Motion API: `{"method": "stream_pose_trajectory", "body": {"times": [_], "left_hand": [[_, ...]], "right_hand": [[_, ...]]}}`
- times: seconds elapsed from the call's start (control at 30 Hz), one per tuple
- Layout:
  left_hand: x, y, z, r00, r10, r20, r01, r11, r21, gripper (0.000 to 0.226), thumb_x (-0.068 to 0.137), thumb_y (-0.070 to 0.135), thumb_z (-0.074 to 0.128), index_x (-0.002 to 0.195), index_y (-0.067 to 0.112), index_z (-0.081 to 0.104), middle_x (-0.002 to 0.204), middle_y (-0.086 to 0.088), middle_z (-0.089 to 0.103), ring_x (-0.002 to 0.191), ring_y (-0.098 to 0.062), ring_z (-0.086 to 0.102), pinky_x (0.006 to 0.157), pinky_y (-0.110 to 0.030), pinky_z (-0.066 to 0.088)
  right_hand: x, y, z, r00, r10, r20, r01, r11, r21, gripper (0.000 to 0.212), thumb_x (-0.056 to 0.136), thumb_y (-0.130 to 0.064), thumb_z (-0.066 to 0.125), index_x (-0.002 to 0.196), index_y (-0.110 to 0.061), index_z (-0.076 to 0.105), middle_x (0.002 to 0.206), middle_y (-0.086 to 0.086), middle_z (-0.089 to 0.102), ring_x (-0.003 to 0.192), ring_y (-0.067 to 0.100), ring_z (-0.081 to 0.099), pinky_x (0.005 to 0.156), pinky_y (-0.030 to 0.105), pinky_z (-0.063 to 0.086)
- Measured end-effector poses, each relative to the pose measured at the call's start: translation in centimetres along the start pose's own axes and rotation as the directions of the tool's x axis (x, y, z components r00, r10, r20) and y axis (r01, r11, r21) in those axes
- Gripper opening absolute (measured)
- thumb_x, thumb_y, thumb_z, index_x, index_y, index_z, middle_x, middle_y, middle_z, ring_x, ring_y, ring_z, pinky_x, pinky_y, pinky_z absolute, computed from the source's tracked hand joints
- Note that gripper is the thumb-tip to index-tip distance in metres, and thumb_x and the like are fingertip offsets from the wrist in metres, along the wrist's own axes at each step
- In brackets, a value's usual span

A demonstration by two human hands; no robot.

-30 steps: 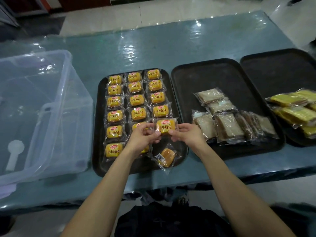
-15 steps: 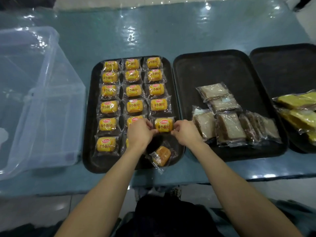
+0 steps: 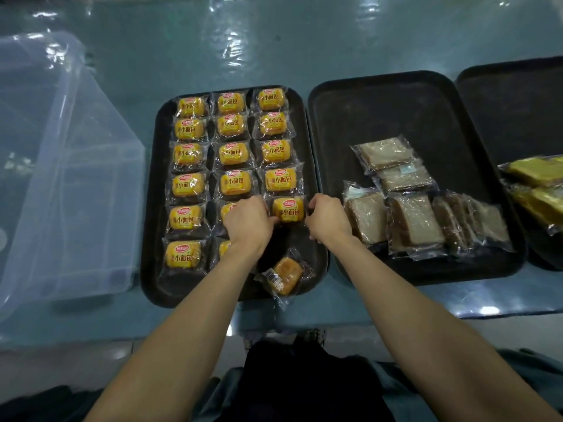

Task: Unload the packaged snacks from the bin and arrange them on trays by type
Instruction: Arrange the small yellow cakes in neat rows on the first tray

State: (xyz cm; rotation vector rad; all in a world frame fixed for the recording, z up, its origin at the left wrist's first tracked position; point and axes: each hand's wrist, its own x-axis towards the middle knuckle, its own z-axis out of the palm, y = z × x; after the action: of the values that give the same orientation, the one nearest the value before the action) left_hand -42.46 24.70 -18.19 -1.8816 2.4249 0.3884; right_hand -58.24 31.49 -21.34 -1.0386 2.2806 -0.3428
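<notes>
A black tray point(image 3: 152, 208) holds rows of yellow small-bread packets. My left hand point(image 3: 248, 222) and my right hand point(image 3: 327, 219) pinch the two sides of one yellow packet point(image 3: 288, 210) in the right column, fifth row. My left hand covers parts of two packets in the middle column. One packet point(image 3: 285, 275) lies face down and askew at the tray's near right corner. The middle black tray point(image 3: 396, 111) carries brown cake packets point(image 3: 414, 220). The clear plastic bin point(image 3: 61, 193) stands at the left.
A third black tray point(image 3: 518, 102) at the right edge holds yellow-green cake packets point(image 3: 539, 184). The table has a glossy blue-green cover point(image 3: 274, 41). Its near edge runs just below the trays.
The yellow packet between my hands has been set lower and flatter into the fifth row of the right column. The camera has tilted further down and closer to the trays.
</notes>
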Motion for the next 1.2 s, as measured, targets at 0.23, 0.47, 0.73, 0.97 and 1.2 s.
{"method": "stream_pose_trajectory", "body": {"times": [0.23, 0.47, 0.73, 0.97, 1.2], "left_hand": [[-0.6, -0.6, 1.4, 0.942, 0.315, -0.115, -0.302, 0.946, 0.117, 0.056, 0.085, 0.025, 0.090, 0.132, 0.019, 0.061, 0.128, -0.006, 0.063, 0.120, -0.026, 0.059, 0.097, -0.042, 0.053], [-0.8, -1.0, 1.9, 0.881, 0.463, -0.092, -0.441, 0.877, 0.192, 0.048, 0.094, 0.015, 0.078, 0.140, 0.016, 0.065, 0.132, -0.007, 0.066, 0.122, -0.028, 0.056, 0.104, -0.043, 0.045], [-1.0, -0.8, 1.3, 0.888, 0.457, -0.057, -0.436, 0.873, 0.218, 0.053, 0.097, 0.020, 0.078, 0.147, 0.017, 0.062, 0.133, -0.008, 0.069, 0.123, -0.028, 0.059, 0.105, -0.043, 0.046], [-1.9, -1.9, 0.8, 0.888, 0.459, -0.011, -0.450, 0.875, 0.182, 0.055, 0.102, 0.032, 0.072, 0.153, 0.017, 0.058, 0.134, -0.006, 0.072, 0.132, -0.028, 0.059, 0.115, -0.043, 0.041], [-2.1, -2.0, 0.5, 0.876, 0.480, -0.052, -0.469, 0.871, 0.146, 0.056, 0.101, 0.025, 0.073, 0.154, 0.019, 0.056, 0.150, -0.006, 0.060, 0.142, -0.027, 0.051, 0.118, -0.044, 0.044]], "right_hand": [[-0.3, 0.2, -0.5, 0.999, -0.048, -0.020, 0.047, 0.998, -0.030, 0.023, 0.096, -0.007, 0.073, 0.118, -0.013, 0.070, 0.103, 0.012, 0.075, 0.086, 0.031, 0.077, 0.076, 0.049, 0.067], [-0.9, -0.1, -0.7, 0.994, -0.092, -0.055, 0.087, 0.992, -0.096, 0.029, 0.094, -0.010, 0.075, 0.121, -0.011, 0.066, 0.107, 0.013, 0.076, 0.097, 0.033, 0.074, 0.086, 0.049, 0.065], [-4.2, 0.5, -2.0, 0.965, -0.214, -0.154, 0.186, 0.966, -0.179, 0.017, 0.104, -0.027, 0.066, 0.114, -0.014, 0.068, 0.092, 0.006, 0.075, 0.083, 0.027, 0.073, 0.073, 0.042, 0.064], [-9.7, 1.4, 0.2, 0.863, -0.463, 0.205, 0.503, 0.830, -0.242, 0.053, 0.096, -0.069, 0.061, 0.129, -0.028, 0.067, 0.111, 0.000, 0.064, 0.102, 0.022, 0.067, 0.083, 0.040, 0.059], [-10.3, 2.3, 1.2, 0.804, -0.511, 0.303, 0.594, 0.712, -0.374, 0.084, 0.083, -0.072, 0.069, 0.151, -0.029, 0.049, 0.135, 0.005, 0.058, 0.126, 0.027, 0.055, 0.104, 0.045, 0.052]]}}
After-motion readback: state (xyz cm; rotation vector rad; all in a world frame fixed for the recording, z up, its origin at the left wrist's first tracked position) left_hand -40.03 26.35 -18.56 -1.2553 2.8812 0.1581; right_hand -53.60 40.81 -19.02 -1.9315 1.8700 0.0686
